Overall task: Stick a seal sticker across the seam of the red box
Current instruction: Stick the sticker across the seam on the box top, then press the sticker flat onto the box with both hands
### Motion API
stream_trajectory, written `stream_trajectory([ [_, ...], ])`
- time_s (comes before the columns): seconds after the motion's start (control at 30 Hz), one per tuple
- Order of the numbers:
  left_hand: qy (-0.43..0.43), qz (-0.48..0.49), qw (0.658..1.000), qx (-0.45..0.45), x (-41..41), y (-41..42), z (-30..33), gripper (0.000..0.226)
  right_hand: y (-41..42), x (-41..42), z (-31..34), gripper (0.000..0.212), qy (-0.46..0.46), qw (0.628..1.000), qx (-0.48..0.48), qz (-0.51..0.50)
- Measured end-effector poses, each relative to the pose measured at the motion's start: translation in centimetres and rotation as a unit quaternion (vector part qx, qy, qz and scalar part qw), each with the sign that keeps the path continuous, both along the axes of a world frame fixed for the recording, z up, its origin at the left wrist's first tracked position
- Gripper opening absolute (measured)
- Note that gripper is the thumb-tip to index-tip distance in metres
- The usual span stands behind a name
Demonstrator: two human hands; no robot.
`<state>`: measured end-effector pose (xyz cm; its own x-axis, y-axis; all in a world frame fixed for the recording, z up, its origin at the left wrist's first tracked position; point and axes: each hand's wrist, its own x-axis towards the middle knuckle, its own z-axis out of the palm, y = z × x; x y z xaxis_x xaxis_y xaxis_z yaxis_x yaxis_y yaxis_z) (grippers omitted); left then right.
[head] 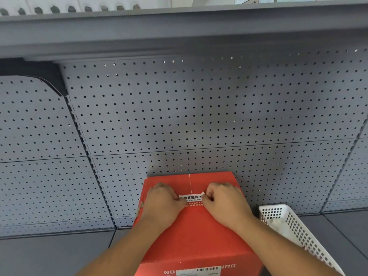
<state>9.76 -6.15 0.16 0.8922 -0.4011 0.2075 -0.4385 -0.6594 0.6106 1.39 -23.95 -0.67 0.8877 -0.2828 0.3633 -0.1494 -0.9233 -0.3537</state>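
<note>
A red box (195, 232) stands on a grey shelf, its top seam (189, 182) running away from me down the middle. A white and red seal sticker (192, 199) with printed characters lies across that seam. My left hand (163, 202) rests on the box top with its fingertips on the sticker's left end. My right hand (225, 202) pinches the sticker's right end, whose upper corner is slightly lifted. Both ends of the sticker are hidden under my fingers.
A white perforated plastic basket (294, 232) stands right of the box, close to my right forearm. A grey pegboard wall (179, 116) rises directly behind the box. An upper shelf edge (179, 36) overhangs. The grey shelf surface (49, 255) extends to the left.
</note>
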Motion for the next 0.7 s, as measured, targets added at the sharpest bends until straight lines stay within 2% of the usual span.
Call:
stream_trajectory([
  [0.17, -0.052, -0.054, 0.997, -0.002, 0.2, 0.8, -0.7, 0.012, -0.2, -0.1, -0.1, 0.012, 0.005, 0.999, 0.031, -0.008],
  [0.27, -0.081, -0.099, 0.992, -0.002, 0.1, 0.9, -1.1, 0.032, -0.1, -0.3, -0.1, 0.014, -0.022, 1.000, 0.021, 0.001],
  [0.37, -0.116, -0.152, 0.981, 0.033, -0.2, 0.9, -1.4, 0.049, 0.2, -0.7, -0.1, 0.024, -0.062, 0.997, -0.032, 0.045],
  [0.5, -0.131, -0.199, 0.967, 0.089, -0.6, 0.8, -1.0, 0.061, 0.3, -1.2, 0.1, 0.046, 0.015, 0.989, -0.073, 0.127],
  [0.7, -0.120, -0.213, 0.965, 0.097, 0.3, 1.3, -2.0, 0.060, 0.2, -2.9, 0.3, 0.054, 0.101, 0.983, -0.104, 0.116],
])
